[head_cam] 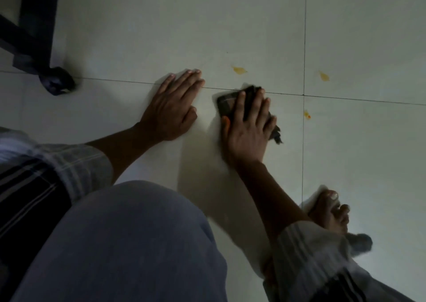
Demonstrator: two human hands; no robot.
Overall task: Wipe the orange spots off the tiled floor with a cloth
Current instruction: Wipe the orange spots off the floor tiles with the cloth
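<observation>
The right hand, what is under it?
A dark cloth lies under the right hand, pressed flat on the tiled floor. Any orange spot beneath the cloth is hidden.

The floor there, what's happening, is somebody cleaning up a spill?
Yes. A person crouches on the tiled floor. Their right hand presses a dark cloth flat against the tiles, while the left hand rests flat beside it as support. Three orange spots remain unwiped: one just beyond the cloth, another further right, and a small one on the grout line.
</observation>
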